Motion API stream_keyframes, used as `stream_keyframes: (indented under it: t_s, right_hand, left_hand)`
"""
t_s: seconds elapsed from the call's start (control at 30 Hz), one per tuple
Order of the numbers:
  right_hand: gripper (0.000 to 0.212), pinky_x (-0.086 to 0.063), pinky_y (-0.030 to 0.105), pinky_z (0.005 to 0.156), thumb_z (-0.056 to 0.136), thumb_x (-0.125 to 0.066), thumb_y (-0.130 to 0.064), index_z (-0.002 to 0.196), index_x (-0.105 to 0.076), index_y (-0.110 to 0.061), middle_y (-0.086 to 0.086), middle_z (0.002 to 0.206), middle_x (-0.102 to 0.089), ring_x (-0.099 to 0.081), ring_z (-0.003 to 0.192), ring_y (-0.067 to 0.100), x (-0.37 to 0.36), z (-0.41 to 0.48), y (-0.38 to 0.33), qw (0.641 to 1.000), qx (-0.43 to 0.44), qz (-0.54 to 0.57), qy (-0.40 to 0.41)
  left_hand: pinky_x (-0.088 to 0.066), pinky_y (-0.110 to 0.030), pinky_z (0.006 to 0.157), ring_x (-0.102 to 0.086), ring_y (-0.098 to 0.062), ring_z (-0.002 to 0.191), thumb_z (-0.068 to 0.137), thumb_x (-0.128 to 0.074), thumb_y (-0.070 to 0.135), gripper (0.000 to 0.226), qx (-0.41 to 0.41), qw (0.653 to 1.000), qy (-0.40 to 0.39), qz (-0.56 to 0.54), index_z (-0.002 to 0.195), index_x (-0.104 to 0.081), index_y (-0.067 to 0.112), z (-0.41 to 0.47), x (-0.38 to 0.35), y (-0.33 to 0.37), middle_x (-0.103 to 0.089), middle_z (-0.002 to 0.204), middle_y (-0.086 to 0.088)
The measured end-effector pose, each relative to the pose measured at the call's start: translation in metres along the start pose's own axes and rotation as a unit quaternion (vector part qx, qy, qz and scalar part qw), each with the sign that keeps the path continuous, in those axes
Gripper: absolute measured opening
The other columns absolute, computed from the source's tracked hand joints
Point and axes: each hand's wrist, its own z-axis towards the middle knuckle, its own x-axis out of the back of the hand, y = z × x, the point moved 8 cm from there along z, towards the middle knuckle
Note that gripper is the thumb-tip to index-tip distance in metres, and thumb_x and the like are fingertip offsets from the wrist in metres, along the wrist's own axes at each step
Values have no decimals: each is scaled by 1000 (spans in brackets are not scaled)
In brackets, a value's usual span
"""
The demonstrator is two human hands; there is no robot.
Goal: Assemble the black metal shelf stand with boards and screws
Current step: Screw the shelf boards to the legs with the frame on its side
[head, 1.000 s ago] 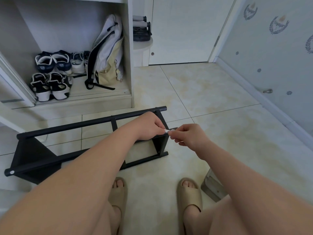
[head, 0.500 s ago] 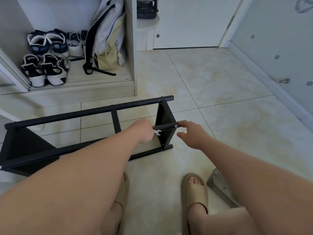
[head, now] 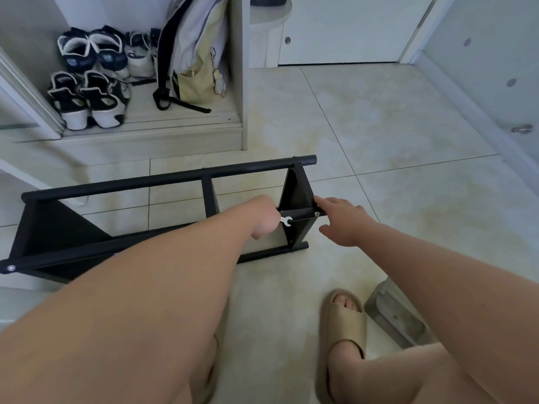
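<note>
- Stand (head: pixel 163 181) lies on its side on the tiled floor (head: pixel 379 135)
- Left hand (head: pixel 264 217) curls its fingers round a small wrench (head: pixel 286 220) beside the stand's end panel
- Right hand (head: pixel 344 222), fingers spread and holding nothing, straddles the rail end by a screw (head: pixel 316 213)

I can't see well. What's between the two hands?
Head view: a small silver wrench and the black metal shelf stand's short bar lie between the left hand and right hand.

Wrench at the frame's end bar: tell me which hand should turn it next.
Left. The left hand grips the wrench, its open end beside the bar. The right hand, fingers spread, touches the bar's end by the screw, so it is better placed to steady the frame.
</note>
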Motion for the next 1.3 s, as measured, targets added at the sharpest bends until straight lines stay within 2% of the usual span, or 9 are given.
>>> stream_keyframes:
  t_s: [0.1,0.17,0.23,0.27,0.33,0.43,0.63,0.8,1.3]
  right_hand:
    - [58,-33,44,97,97,-53,-26,150,-31,-26,0,145,-46,-41,134,26,-8,-20,0,999,-8,-4,-31]
    - [58,-37,44,101,98,-55,-29,150,-32,-25,2,144,-47,-43,132,28,-14,-39,-2,998,-12,4,-57]
    - [59,-42,46,103,97,-58,-31,150,-33,-22,4,143,-47,-44,131,30,-24,-63,-6,997,-18,26,-70]
    - [59,-44,46,102,97,-58,-31,150,-33,-21,4,142,-47,-44,130,31,-29,-72,-10,997,-22,35,-67]
    - [59,-45,45,98,96,-59,-33,148,-34,-21,4,142,-46,-42,129,32,-42,-98,-17,997,-38,44,-57]
    - [64,-42,42,94,96,-59,-37,150,-30,-21,5,145,-44,-40,131,33,-65,-134,-29,996,-49,47,-64]
    - [71,-39,44,101,98,-56,-40,156,-22,-17,8,151,-38,-37,133,36,-100,-190,-50,994,-45,76,-69]
    - [83,-33,48,113,98,-55,-43,161,-8,-18,6,160,-28,-29,140,35,-132,-233,-65,993,-32,94,-69]
    - [82,-34,43,108,99,-52,-49,160,-9,-16,6,158,-32,-32,140,32,-170,-306,-105,985,10,74,-153]
  left_hand:
    - [-59,-40,86,-63,-26,83,100,-47,12,28,-12,1000,-14,14,120,-65,2,-17,-10,-1,-66,100,-11]
    - [-58,-40,86,-62,-26,84,100,-47,10,26,-21,999,-16,23,118,-65,2,-29,-19,-5,-67,103,-12]
    - [-53,-35,69,-56,-26,78,100,-43,6,24,-42,999,-16,24,109,-65,3,-45,-31,-10,-60,85,-10]
    - [-43,-32,60,-49,-25,72,99,-40,4,23,-57,998,-11,22,100,-63,4,-50,-36,-14,-52,77,-11]
    - [-25,-32,57,-38,-22,68,96,-38,2,21,-74,997,8,14,83,-52,9,-66,-48,-23,-41,73,-13]
    - [-19,-31,56,-28,-21,60,93,-37,3,19,-91,995,43,-9,77,-43,11,-88,-60,-37,-31,63,-5]
    - [-30,-30,54,-46,-17,67,98,-38,14,19,-60,995,79,-2,93,-56,13,-120,-81,-64,-54,80,-2]
    - [-31,-29,52,-47,-17,70,97,-39,14,19,-26,996,84,-12,99,-58,12,-143,-96,-82,-56,86,-2]
    - [-34,-29,53,-49,-21,67,96,-42,17,17,-17,999,38,7,95,-59,14,-191,-127,-118,-55,76,0]
